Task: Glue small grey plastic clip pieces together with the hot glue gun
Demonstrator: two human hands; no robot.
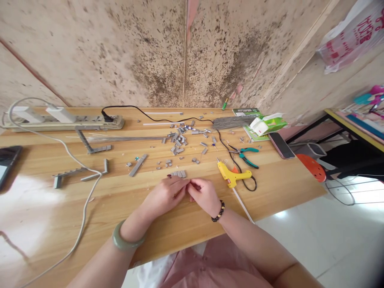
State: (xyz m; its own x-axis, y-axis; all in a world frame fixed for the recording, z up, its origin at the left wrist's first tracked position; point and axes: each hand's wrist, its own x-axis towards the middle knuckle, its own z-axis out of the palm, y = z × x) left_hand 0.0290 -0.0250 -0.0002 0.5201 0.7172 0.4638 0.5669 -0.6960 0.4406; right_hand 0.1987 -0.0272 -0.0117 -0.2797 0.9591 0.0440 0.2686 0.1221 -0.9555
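Observation:
My left hand (166,195) and my right hand (206,196) meet over the front middle of the table, fingertips pinched together. Whatever lies between the fingers is hidden or too small to name. Just beyond my left fingers is a short row of grey blocks (180,174); I cannot tell whether the hand touches it. A yellow glue gun (234,175) with a white glue stick in its back lies right of my right hand. Past it rest teal-handled pliers (247,156). Loose grey pieces (177,141) are heaped farther back, and a longer grey strip (138,165) lies to the left.
Joined grey pieces (96,149) lie at left, near a power strip (69,125). A white cable (85,212) crosses the table's left side. Thin metal wires (232,121), a tissue pack (268,124) and a phone (281,145) are at the back right. Another dark device (9,160) sits far left.

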